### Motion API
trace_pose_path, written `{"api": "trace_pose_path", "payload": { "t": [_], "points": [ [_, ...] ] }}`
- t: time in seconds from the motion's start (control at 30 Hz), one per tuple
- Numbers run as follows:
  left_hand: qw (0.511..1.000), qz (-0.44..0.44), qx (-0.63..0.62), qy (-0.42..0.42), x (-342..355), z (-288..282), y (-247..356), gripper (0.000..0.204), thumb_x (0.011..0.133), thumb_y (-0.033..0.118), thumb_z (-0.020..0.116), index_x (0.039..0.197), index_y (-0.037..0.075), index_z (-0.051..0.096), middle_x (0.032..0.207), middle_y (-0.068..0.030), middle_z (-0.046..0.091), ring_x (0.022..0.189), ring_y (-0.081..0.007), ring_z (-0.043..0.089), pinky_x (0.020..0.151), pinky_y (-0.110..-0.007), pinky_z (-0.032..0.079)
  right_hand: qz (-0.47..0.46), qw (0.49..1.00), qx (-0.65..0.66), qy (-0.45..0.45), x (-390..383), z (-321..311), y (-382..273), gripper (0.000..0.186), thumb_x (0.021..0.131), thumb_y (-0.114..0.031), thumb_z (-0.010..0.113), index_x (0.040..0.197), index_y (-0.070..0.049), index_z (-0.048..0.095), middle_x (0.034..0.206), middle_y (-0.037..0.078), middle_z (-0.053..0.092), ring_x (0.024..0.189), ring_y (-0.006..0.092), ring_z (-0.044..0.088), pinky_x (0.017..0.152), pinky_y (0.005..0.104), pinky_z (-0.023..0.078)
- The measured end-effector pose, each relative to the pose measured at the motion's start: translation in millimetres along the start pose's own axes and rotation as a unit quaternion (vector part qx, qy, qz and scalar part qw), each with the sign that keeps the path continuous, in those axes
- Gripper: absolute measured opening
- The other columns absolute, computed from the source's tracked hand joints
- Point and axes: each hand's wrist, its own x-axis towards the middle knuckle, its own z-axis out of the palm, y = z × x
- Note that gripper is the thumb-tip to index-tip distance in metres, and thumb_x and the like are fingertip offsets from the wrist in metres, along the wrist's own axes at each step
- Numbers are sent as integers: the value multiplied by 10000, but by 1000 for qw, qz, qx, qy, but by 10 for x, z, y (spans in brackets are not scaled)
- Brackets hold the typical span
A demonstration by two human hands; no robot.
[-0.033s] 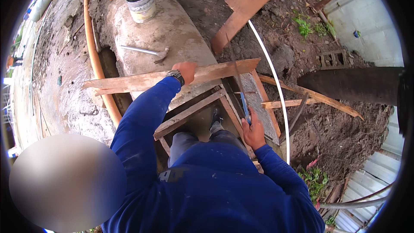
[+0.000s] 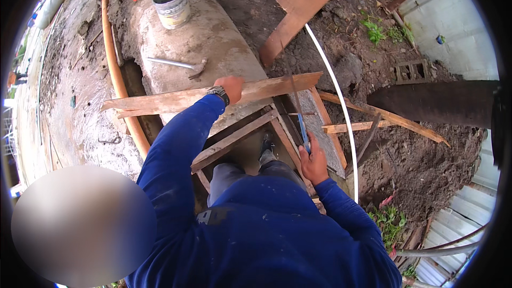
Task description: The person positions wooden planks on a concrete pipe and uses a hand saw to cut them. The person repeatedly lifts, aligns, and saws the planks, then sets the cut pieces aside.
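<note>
I judge this is sawing: left hand curled on the plank, right hand closed around the saw; next needs steady stroke.

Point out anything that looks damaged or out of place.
The board under the left hand stands out: its left end is ragged and stepped, as if split rather than squarely cut. Beyond it, a hammer lies loose on the concrete, though that may be ordinary here.

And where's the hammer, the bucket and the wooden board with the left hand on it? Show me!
Hammer (image 2: 173,63): head view, on its metal handle.
Bucket (image 2: 175,12): head view, on its outer wall.
Wooden board (image 2: 168,101): head view, on its left half's face.
</note>
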Motion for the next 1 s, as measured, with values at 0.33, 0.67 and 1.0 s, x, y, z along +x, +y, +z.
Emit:
{"api": "trace_pose_path", "payload": {
  "t": [0.33, 0.67, 1.0],
  "points": [
    [998, -17, 36, -39, 719, 183, 472, 340, 924, 147, 570, 1232, 131, 712, 1156, -178, 753, 1091, -376, 721, 902, -482, 588, 46, 998, -46, -4, 333, -157, 364, 547, 993, -164, 621, 1477, 35, 464, 944, 323, 686, 848, 503, 664, 763, 531, 513],
    [997, -63, 42, -32, 963, 295, 426, 280, 954, 165, 558, 1165, 78, 721, 1142, -192, 755, 1086, -369, 730, 893, -491, 585, -32, 992, -116, -49, 510, -309, 133, 583, 967, -224, 652, 1457, 51, 498, 885, 297, 705, 777, 491, 683, 713, 558, 534],
    [997, -71, 26, -19, 1069, 322, 383, 272, 973, 155, 543, 1165, 93, 726, 1148, -173, 758, 1080, -362, 733, 900, -477, 582, -26, 980, -147, -128, 489, -670, -349, 580, 952, -158, 675, 1490, -27, 504, 820, 290, 683, 758, 485, 670, 690, 547, 506]
  ]
}}
